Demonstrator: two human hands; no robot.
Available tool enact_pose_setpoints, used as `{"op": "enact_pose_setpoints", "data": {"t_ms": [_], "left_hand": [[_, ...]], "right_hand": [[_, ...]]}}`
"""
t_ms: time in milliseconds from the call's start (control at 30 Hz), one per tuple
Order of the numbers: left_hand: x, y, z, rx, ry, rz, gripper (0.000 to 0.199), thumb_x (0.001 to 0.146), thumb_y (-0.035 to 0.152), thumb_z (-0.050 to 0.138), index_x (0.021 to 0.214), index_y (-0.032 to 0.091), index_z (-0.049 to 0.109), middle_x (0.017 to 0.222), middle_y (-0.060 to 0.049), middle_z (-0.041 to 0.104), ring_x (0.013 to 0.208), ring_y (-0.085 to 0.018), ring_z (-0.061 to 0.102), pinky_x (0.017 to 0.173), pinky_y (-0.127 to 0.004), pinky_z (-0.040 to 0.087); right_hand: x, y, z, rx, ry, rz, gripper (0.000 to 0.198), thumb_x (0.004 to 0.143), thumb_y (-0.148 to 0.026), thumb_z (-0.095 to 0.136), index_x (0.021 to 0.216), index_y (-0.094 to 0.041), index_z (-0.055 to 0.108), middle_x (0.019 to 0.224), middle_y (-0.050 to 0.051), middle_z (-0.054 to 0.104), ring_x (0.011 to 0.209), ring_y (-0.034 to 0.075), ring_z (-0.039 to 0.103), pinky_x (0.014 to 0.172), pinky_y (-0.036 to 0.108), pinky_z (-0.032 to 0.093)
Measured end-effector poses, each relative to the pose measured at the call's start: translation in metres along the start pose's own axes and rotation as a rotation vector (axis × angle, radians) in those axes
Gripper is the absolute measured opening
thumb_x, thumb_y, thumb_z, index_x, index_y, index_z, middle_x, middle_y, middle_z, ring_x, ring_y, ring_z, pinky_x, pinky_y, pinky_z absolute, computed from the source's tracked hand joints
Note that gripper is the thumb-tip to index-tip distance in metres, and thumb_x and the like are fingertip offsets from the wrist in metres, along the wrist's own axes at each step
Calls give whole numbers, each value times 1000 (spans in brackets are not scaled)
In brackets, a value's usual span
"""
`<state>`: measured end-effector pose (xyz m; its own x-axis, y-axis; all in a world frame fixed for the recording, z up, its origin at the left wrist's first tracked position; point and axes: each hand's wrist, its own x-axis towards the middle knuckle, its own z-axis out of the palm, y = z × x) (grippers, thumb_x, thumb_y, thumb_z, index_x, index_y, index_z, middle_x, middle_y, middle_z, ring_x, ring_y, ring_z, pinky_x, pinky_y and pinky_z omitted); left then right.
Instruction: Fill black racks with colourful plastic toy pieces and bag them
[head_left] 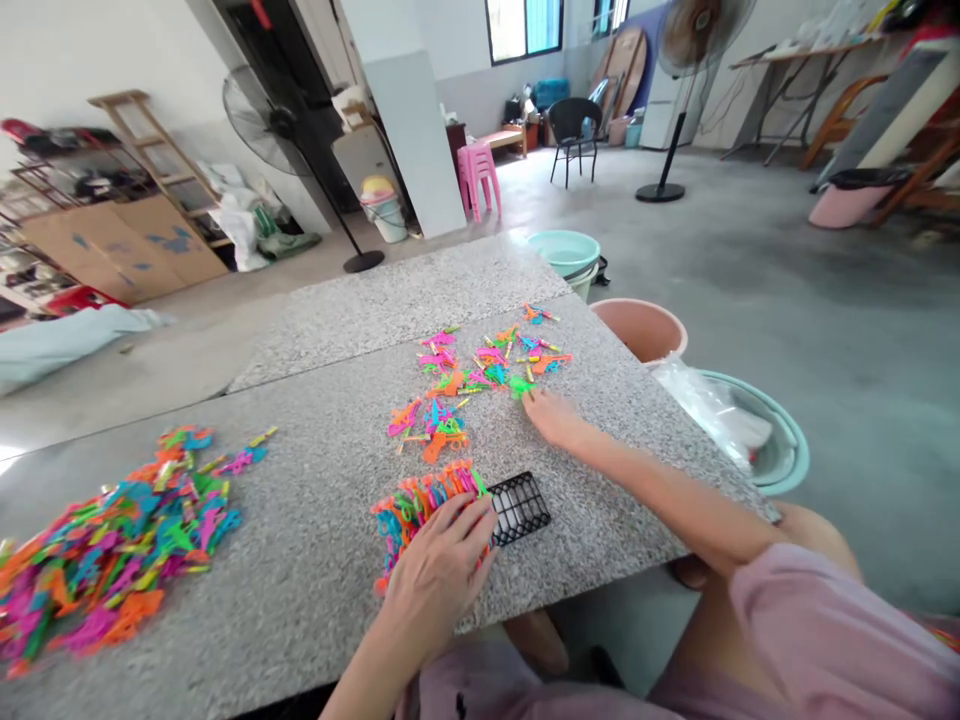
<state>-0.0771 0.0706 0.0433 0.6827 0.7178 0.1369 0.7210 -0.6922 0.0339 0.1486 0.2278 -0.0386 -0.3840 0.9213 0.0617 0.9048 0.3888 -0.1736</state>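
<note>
A black grid rack (pixel 519 508) lies near the front edge of the speckled stone table, its right part bare. Small bright plastic toys, pistol-shaped as far as I can tell, stand packed in a row (pixel 420 500) along its left part. My left hand (pixel 442 560) is curved over this row and holds it, hiding some toys. Farther out to the right, my right hand (pixel 553 416) pinches a green plastic toy (pixel 519 386) at the edge of a loose scatter. That scatter of toys (pixel 442 440) mixes orange, pink, blue and green pieces with yellow tips.
A big heap of similar toys (pixel 127 550) covers the table's left side. Beside the right edge stand a pink tub (pixel 645 325), a pale green basin (pixel 795 450) with a clear plastic bag (pixel 705 405), and a turquoise basin (pixel 566 245). Two standing fans are farther back.
</note>
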Motion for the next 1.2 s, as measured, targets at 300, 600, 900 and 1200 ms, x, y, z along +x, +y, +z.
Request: {"op": "enact_pose_setpoints", "data": {"t_ms": [300, 600, 900, 1200], "left_hand": [[1, 2, -4, -16, -19, 3, 25, 90, 19, 57, 114, 19, 63, 128, -6, 62, 120, -25, 55, 101, -43, 51], [1, 4, 0, -22, -18, -16, 26, 91, 20, 55, 116, 17, 62, 130, -6, 61, 122, -25, 53, 103, -43, 49], [3, 6, -1, -56, -21, -19, 31, 92, 20, 52, 122, 17, 59, 131, -8, 60, 125, -25, 50, 104, -42, 47], [7, 10, -5, -119, -61, -93, 50, 94, 24, 50, 143, 23, 39, 137, -8, 52, 127, -24, 47, 101, -40, 47]], "right_hand": [[39, 1, -4, -178, -37, -402, 32, 93, -4, 39, 118, -14, 57, 122, 16, 58, 100, 23, 58, 76, 30, 48], [-6, 14, 6, 300, -78, -165, 15, 86, -10, 54, 97, -12, 64, 89, 8, 68, 79, 18, 63, 71, 26, 46], [-128, -98, 48, 677, -49, 169, 5, 78, -23, 61, 79, -21, 65, 77, 4, 71, 74, 21, 66, 68, 26, 47], [-107, -116, 8, 311, -248, 75, 26, 82, -15, 54, 106, -12, 64, 94, 17, 71, 85, 28, 68, 72, 32, 48]]}}
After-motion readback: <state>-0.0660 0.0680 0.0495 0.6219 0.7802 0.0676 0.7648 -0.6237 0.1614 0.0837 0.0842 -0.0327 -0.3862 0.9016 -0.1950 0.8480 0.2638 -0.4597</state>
